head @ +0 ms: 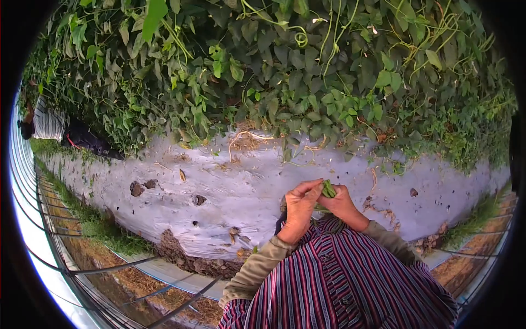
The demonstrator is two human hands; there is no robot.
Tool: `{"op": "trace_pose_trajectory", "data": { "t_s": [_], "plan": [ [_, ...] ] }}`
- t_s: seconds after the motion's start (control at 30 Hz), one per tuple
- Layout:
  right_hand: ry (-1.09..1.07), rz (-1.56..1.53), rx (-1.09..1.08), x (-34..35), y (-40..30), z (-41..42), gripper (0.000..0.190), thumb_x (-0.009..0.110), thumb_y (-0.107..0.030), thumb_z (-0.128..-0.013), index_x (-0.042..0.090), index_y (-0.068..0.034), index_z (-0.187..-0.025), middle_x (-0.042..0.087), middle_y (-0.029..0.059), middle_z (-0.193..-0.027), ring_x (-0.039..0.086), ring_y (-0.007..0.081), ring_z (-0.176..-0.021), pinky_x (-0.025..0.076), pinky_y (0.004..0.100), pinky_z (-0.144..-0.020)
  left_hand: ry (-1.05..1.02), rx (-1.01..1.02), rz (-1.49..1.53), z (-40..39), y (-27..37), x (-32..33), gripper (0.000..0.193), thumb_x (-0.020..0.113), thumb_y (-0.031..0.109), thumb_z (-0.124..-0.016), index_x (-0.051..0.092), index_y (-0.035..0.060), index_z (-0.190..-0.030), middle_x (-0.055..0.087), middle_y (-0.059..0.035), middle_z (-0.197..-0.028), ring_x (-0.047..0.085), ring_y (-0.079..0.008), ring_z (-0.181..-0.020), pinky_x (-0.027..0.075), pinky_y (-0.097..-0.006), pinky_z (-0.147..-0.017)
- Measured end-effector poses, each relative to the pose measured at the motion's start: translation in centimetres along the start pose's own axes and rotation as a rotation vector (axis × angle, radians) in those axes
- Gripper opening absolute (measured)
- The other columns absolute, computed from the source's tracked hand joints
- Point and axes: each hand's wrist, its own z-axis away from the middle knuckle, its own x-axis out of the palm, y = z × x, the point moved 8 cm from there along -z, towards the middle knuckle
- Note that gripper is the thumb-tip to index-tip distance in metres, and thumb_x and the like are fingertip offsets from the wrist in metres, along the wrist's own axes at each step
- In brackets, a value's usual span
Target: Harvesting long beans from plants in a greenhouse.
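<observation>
A small bundle of long green bean pods (328, 189) is held between my two hands, close to the front of my striped shirt. My left hand (300, 205) has its thumb and fingers against the bundle's left side. On the other side, my right hand (341, 202) closes around the pods. More green strands show below the hands, partly hidden by them. Beyond the hands rises a dense wall of leafy bean vines (279, 82) with thin pods and tendrils hanging from it.
Pale plastic mulch film (230, 185) with holes and soil clods covers the bed. At far left another person (49, 119) is by the vines. Curved metal bars (185, 304) cross the lower left. Grass (102, 230) lines the bed's edge.
</observation>
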Motion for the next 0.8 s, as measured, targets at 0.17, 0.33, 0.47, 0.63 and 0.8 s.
{"op": "trace_pose_trajectory", "data": {
  "t_s": [0.17, 0.33, 0.47, 0.63, 0.8],
  "plan": [
    [-0.012, 0.082, 0.054, -4.8, 1.5, 2.4, 0.029, 0.072, -0.027, -0.077, 0.062, 0.000, -0.084, 0.060, 0.0010, -0.066, 0.052, 0.0054, -0.065, 0.045, 0.0261, -0.059, -0.040, 0.140, -0.390, 0.3, -1.6, 4.0, 0.012, 0.061, 0.003, -0.084, 0.065, -0.0024, -0.095, 0.065, -0.0062, -0.089, 0.057, -0.0090, -0.080, 0.047, -0.0223, -0.073],
    [-0.071, 0.116, -0.005, -9.2, 1.6, 3.5, 0.033, 0.073, -0.029, -0.075, 0.063, -0.002, -0.090, 0.063, 0.0065, -0.070, 0.053, 0.0069, -0.065, 0.046, 0.0282, -0.062, -0.006, 0.198, -0.546, 0.7, -3.4, 8.0, 0.009, 0.064, 0.004, -0.079, 0.066, 0.0005, -0.087, 0.060, -0.0046, -0.077, 0.055, -0.0100, -0.067, 0.046, -0.0237, -0.064],
    [-0.013, 0.067, -0.013, -12.8, 3.0, 4.5, 0.031, 0.072, -0.028, -0.075, 0.063, -0.002, -0.089, 0.064, 0.0073, -0.070, 0.055, 0.0082, -0.065, 0.046, 0.0291, -0.062, -0.074, 0.108, -0.495, 0.7, -5.9, 11.2, 0.010, 0.061, 0.002, -0.084, 0.061, -0.0039, -0.092, 0.063, -0.0038, -0.081, 0.056, -0.0071, -0.073, 0.046, -0.0209, -0.067],
    [-0.087, 0.207, -0.038, -15.2, 3.1, 5.5, 0.029, 0.070, -0.028, -0.075, 0.062, -0.001, -0.083, 0.063, 0.0116, -0.067, 0.059, 0.0202, -0.059, 0.046, 0.0333, -0.059, -0.082, 0.121, -0.548, 1.7, -6.6, 14.2, 0.009, 0.058, 0.003, -0.082, 0.059, -0.0029, -0.088, 0.062, -0.0049, -0.074, 0.058, -0.0087, -0.067, 0.048, -0.0231, -0.063],
    [-0.048, 0.380, -0.173, -17.6, 2.1, 6.0, 0.026, 0.068, -0.025, -0.075, 0.061, -0.001, -0.080, 0.061, 0.0158, -0.073, 0.060, 0.0327, -0.067, 0.046, 0.0372, -0.062, -0.088, 0.111, -0.651, 2.0, -7.3, 16.0, 0.009, 0.056, 0.002, -0.082, 0.058, -0.0023, -0.089, 0.062, -0.0067, -0.072, 0.058, -0.0097, -0.067, 0.048, -0.0242, -0.063]
  ]
}}
